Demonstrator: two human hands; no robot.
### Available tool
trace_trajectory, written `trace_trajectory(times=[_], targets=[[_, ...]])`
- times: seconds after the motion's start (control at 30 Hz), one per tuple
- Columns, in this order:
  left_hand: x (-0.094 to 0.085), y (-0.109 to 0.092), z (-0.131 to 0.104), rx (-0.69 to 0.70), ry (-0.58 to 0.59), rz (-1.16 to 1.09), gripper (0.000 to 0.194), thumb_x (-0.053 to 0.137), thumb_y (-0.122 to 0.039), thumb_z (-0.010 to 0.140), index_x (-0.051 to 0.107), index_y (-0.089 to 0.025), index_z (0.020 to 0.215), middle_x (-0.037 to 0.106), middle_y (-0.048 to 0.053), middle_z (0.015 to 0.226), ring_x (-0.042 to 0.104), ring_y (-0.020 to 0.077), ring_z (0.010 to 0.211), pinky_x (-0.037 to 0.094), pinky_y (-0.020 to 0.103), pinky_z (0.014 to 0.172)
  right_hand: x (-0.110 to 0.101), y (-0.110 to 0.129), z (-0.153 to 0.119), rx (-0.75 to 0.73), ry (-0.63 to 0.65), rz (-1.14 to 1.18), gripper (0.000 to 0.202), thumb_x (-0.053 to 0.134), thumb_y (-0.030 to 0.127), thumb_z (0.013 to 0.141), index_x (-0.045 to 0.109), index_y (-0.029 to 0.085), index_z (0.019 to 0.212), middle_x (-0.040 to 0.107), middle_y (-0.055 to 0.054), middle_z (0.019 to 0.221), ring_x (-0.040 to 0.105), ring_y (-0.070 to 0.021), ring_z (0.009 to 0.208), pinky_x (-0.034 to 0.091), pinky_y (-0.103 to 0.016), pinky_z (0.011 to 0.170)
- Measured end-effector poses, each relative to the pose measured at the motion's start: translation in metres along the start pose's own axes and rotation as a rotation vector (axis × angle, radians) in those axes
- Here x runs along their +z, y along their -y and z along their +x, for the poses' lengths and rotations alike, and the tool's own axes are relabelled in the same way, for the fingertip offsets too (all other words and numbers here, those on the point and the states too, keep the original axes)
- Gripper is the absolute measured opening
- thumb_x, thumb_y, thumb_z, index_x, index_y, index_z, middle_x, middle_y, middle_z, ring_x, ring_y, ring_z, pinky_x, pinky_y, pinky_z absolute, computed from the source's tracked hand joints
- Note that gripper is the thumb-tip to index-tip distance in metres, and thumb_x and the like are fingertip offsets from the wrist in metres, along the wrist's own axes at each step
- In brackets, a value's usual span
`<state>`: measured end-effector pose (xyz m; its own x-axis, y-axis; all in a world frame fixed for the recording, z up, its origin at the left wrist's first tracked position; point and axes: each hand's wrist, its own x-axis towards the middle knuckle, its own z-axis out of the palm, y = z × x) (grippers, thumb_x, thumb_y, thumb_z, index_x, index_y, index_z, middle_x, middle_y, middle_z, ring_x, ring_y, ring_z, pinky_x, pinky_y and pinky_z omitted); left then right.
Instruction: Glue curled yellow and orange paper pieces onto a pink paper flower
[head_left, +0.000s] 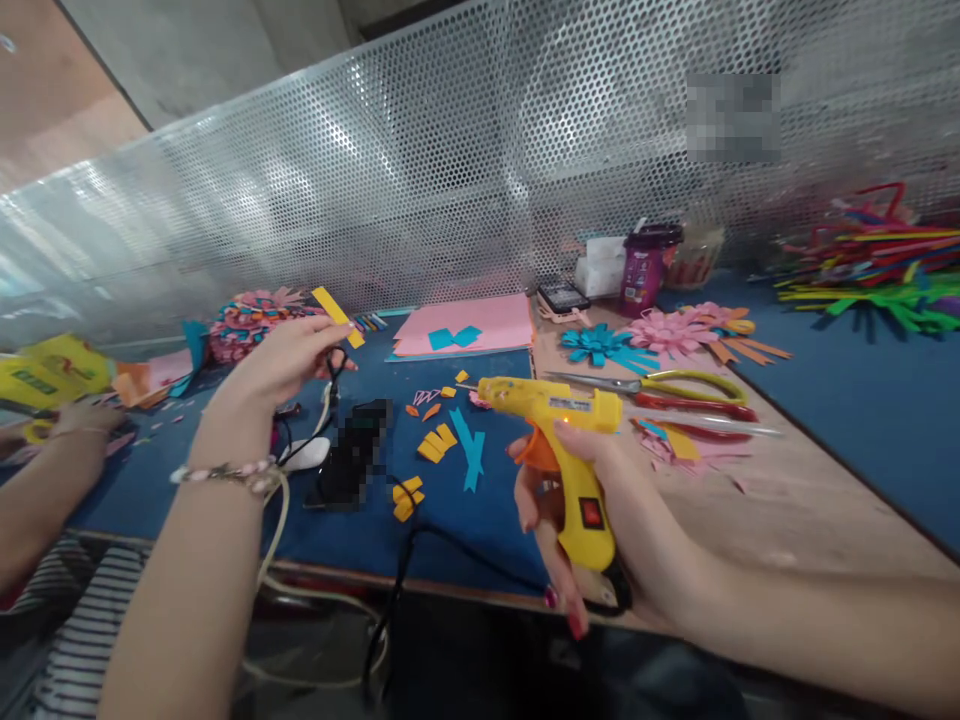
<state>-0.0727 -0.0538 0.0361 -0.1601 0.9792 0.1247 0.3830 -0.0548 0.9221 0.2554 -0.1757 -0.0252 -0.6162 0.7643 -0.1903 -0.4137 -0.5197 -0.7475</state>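
Note:
My right hand is wrapped round the handle of a yellow glue gun, whose nozzle points left over the blue table. Its orange trigger lies by my fingers, and a small light glows on its body. Between the fingertips of my left hand, a yellow paper strip is pinched at a slant above the table. Small yellow paper pieces, blue paper strips and orange and pink scraps lie between my two hands. A thin black cable runs from near the glue gun's handle across the table's front edge.
Scissors, paper flowers and scraps lie to the right on a board. Behind are pink sheets, a phone and a purple cup. At far left shows another person's hand. Perforated metal closes the back.

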Motion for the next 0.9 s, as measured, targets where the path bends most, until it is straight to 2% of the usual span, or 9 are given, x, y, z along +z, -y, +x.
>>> trace_trajectory(times=[0.1, 0.2, 0.27, 0.4, 0.57, 0.63, 0.7, 0.83, 0.9], targets=[[-0.011, -0.005, -0.017, 0.022, 0.11, 0.35, 0.026, 0.065, -0.043, 0.076, 0.065, -0.017, 0.077, 0.057, 0.003, 0.05, 0.059, 0.0148, 0.047, 0.031, 0.016, 0.034, 0.011, -0.006, -0.007, 0.056, 0.068, -0.007, 0.035, 0.034, 0.055, 0.086, 0.046, 0.022, 0.091, 0.06, 0.0, 0.064, 0.058, -0.0178, 0.034, 0.043, -0.026, 0.033], [-0.002, 0.011, -0.024, -0.049, 0.214, 0.523, 0.026, 0.065, -0.043, 0.073, 0.064, -0.017, 0.071, 0.061, 0.003, 0.05, 0.056, 0.0154, 0.042, 0.031, 0.018, 0.032, 0.016, -0.018, -0.001, 0.064, 0.04, -0.04, 0.031, 0.034, 0.051, 0.089, 0.044, 0.021, 0.089, 0.059, 0.001, 0.065, 0.058, -0.0173, 0.035, 0.049, -0.031, 0.038], [0.012, 0.028, -0.021, -0.079, 0.241, 0.554, 0.023, 0.067, -0.04, 0.07, 0.063, -0.017, 0.066, 0.061, 0.003, 0.047, 0.056, 0.0164, 0.04, 0.032, 0.02, 0.033, 0.015, -0.023, 0.009, 0.055, -0.017, -0.065, 0.028, 0.036, 0.046, 0.089, 0.044, 0.019, 0.087, 0.057, 0.001, 0.063, 0.059, -0.0172, 0.037, 0.051, -0.032, 0.039], [0.042, 0.059, 0.004, -0.055, 0.191, 0.496, 0.02, 0.071, -0.034, 0.064, 0.062, -0.017, 0.057, 0.06, 0.004, 0.043, 0.058, 0.0175, 0.042, 0.034, 0.02, 0.036, 0.005, -0.018, 0.033, -0.036, -0.156, -0.104, 0.022, 0.042, 0.038, 0.09, 0.044, 0.018, 0.082, 0.055, 0.001, 0.059, 0.059, -0.017, 0.042, 0.051, -0.03, 0.037], [0.062, 0.068, 0.032, -0.036, 0.142, 0.438, 0.014, 0.066, -0.03, 0.067, 0.063, -0.017, 0.061, 0.063, 0.004, 0.048, 0.06, 0.0157, 0.046, 0.037, 0.018, 0.04, -0.018, 0.003, 0.052, -0.257, -0.263, -0.158, 0.018, 0.041, 0.034, 0.092, 0.045, 0.018, 0.084, 0.055, 0.002, 0.056, 0.058, -0.0163, 0.041, 0.053, -0.032, 0.039], [0.063, 0.064, 0.035, -0.056, 0.158, 0.424, 0.014, 0.066, -0.029, 0.066, 0.062, -0.017, 0.06, 0.062, 0.004, 0.046, 0.06, 0.0165, 0.045, 0.038, 0.018, 0.039, -0.025, 0.008, 0.052, -0.287, -0.275, -0.147, 0.015, 0.041, 0.033, 0.092, 0.045, 0.019, 0.088, 0.055, 0.003, 0.055, 0.058, -0.0159, 0.041, 0.053, -0.031, 0.039], [0.058, 0.058, 0.032, -0.086, 0.192, 0.418, 0.015, 0.068, -0.029, 0.065, 0.062, -0.018, 0.058, 0.06, 0.004, 0.044, 0.061, 0.0179, 0.044, 0.038, 0.019, 0.037, -0.03, 0.009, 0.048, -0.24, -0.255, -0.143, 0.017, 0.039, 0.035, 0.092, 0.046, 0.019, 0.089, 0.055, 0.002, 0.056, 0.058, -0.0156, 0.041, 0.052, -0.03, 0.037], [0.039, 0.051, 0.025, -0.193, 0.257, 0.447, 0.016, 0.073, -0.029, 0.059, 0.062, -0.018, 0.056, 0.057, 0.002, 0.04, 0.056, 0.0168, 0.035, 0.038, 0.02, 0.035, -0.027, -0.001, 0.039, -0.083, -0.101, -0.173, 0.028, 0.037, 0.043, 0.091, 0.048, 0.018, 0.084, 0.057, 0.001, 0.057, 0.057, -0.0163, 0.039, 0.051, -0.032, 0.035], [0.03, 0.051, 0.023, -0.253, 0.295, 0.551, 0.016, 0.074, -0.029, 0.058, 0.062, -0.019, 0.055, 0.057, 0.003, 0.04, 0.053, 0.0169, 0.033, 0.036, 0.021, 0.035, -0.023, -0.006, 0.035, -0.027, -0.027, -0.179, 0.031, 0.037, 0.046, 0.09, 0.049, 0.018, 0.082, 0.058, 0.001, 0.057, 0.058, -0.017, 0.04, 0.052, -0.033, 0.037]])
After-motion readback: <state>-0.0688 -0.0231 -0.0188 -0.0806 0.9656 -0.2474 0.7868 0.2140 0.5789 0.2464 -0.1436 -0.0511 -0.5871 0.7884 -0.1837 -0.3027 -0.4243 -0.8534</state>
